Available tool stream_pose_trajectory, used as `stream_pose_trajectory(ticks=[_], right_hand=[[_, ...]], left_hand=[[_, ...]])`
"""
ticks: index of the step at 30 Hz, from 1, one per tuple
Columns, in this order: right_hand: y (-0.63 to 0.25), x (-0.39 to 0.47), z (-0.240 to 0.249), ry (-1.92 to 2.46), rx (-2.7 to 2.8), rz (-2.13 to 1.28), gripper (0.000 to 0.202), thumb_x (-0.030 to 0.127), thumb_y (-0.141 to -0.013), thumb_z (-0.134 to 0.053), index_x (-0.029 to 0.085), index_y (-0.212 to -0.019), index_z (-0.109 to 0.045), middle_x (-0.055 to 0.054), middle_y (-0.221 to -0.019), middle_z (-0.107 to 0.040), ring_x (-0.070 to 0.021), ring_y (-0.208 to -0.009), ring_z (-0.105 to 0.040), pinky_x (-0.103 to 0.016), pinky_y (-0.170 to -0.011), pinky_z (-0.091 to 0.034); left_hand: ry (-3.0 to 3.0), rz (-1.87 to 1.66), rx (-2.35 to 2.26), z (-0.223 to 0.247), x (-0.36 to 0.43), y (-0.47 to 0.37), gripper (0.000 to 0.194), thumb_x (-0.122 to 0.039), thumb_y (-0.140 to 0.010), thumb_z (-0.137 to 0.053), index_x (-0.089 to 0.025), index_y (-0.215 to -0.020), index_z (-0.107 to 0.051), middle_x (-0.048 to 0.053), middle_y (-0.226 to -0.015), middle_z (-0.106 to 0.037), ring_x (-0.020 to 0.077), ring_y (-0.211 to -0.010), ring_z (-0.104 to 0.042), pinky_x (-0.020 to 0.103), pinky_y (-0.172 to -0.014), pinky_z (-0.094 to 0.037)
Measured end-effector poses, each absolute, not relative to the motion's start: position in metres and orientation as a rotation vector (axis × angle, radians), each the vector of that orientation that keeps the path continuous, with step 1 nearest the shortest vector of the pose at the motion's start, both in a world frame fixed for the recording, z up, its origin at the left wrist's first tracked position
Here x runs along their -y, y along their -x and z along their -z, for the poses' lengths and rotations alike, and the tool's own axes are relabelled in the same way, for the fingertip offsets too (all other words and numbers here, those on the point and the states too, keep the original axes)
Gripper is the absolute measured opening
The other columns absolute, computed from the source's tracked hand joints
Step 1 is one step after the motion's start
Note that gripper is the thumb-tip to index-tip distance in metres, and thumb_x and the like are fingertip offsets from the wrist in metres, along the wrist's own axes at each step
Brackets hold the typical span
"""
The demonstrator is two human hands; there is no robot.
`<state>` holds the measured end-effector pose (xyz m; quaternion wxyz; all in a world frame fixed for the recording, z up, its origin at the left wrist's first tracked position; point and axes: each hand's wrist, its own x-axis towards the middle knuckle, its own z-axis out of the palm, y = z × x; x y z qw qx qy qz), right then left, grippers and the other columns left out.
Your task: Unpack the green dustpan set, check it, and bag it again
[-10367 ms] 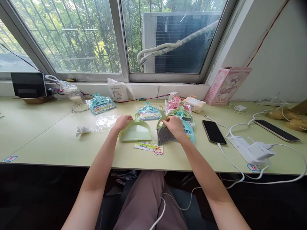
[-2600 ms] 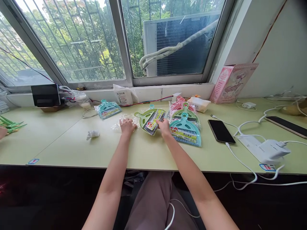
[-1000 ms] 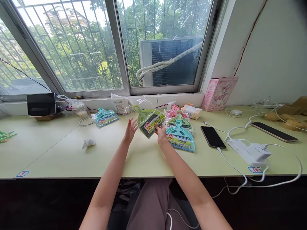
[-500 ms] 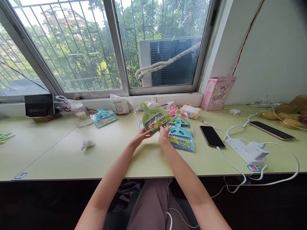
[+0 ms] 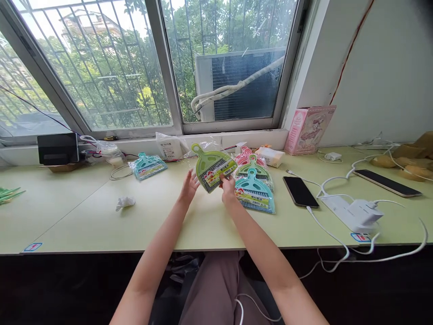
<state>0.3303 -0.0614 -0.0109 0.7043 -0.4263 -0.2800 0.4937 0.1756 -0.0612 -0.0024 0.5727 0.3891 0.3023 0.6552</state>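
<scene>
A green dustpan and brush set (image 5: 214, 168) in clear wrapping is held up tilted over the table, its handle toward the upper left. My right hand (image 5: 228, 186) grips its lower right edge, thumb on the printed label. Just left of the set, my left hand (image 5: 189, 184) is open with fingers spread, seemingly off the wrapping. Beside my right hand lies a blue dustpan set (image 5: 255, 193), overlapping another green dustpan set (image 5: 262, 171). A pink dustpan set (image 5: 246, 156) shows behind them. Farther left on the table is another blue dustpan set (image 5: 148, 167).
A crumpled tissue (image 5: 125, 203) lies left of my arms. To the right are a phone (image 5: 300, 191) on a cable, a white power strip (image 5: 345, 214) and a dark flat device (image 5: 388, 182). A pink box (image 5: 309, 131) stands by the wall, a black tablet (image 5: 58, 149) by the window.
My left hand has let go of the green dustpan set and opened at its left side. The set has shifted slightly left in my right hand.
</scene>
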Motion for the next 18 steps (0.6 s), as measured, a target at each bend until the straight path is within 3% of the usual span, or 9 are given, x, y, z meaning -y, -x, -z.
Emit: stream_pose_trajectory(ticks=[3, 6, 9, 14, 18], right_hand=[[-0.322, 0.069, 0.006, 0.928, 0.684, -1.128, 0.017, 0.026, -0.071, -0.066, 0.019, -0.085, -0.059, 0.001, -0.073, -0.065, -0.0094, -0.055, -0.047, -0.021, -0.045, -0.035], [-0.319, 0.073, 0.005, 0.992, 0.680, -1.105, 0.013, 0.025, -0.073, -0.065, 0.019, -0.083, -0.058, 0.001, -0.069, -0.064, -0.0105, -0.054, -0.048, -0.022, -0.046, -0.036], [-0.322, 0.073, 0.005, 1.043, 0.676, -1.036, 0.015, 0.026, -0.075, -0.065, 0.019, -0.086, -0.059, 0.001, -0.070, -0.064, -0.0113, -0.056, -0.049, -0.022, -0.048, -0.038], [-0.327, 0.072, 0.002, 1.027, 0.739, -1.048, 0.018, 0.025, -0.072, -0.068, 0.020, -0.086, -0.058, 0.002, -0.071, -0.064, -0.0112, -0.058, -0.050, -0.021, -0.048, -0.037], [-0.329, 0.072, -0.003, 0.973, 0.766, -1.129, 0.024, 0.025, -0.072, -0.068, 0.022, -0.094, -0.057, 0.001, -0.084, -0.068, -0.0130, -0.067, -0.057, -0.021, -0.050, -0.040]], left_hand=[[-0.941, -1.497, -0.680, 0.001, 0.068, -0.180, 0.062, -0.059, -0.073, -0.075, -0.019, -0.118, -0.063, 0.011, -0.121, -0.068, 0.0324, -0.126, -0.055, 0.043, -0.103, -0.049], [-1.013, -1.416, -0.717, 0.003, 0.072, -0.188, 0.057, -0.045, -0.064, -0.086, -0.016, -0.110, -0.066, 0.011, -0.109, -0.073, 0.0343, -0.118, -0.061, 0.046, -0.104, -0.049], [-1.092, -1.369, -0.737, 0.007, 0.074, -0.195, 0.059, -0.035, -0.058, -0.091, -0.015, -0.109, -0.067, 0.011, -0.107, -0.073, 0.0328, -0.112, -0.065, 0.045, -0.104, -0.049], [-1.125, -1.367, -0.801, 0.007, 0.075, -0.197, 0.061, -0.035, -0.058, -0.090, -0.015, -0.110, -0.067, 0.012, -0.110, -0.073, 0.0328, -0.107, -0.067, 0.046, -0.097, -0.053], [-1.147, -1.387, -0.810, 0.004, 0.075, -0.193, 0.063, -0.035, -0.057, -0.090, -0.015, -0.112, -0.067, 0.013, -0.110, -0.073, 0.0350, -0.108, -0.067, 0.047, -0.096, -0.054]])
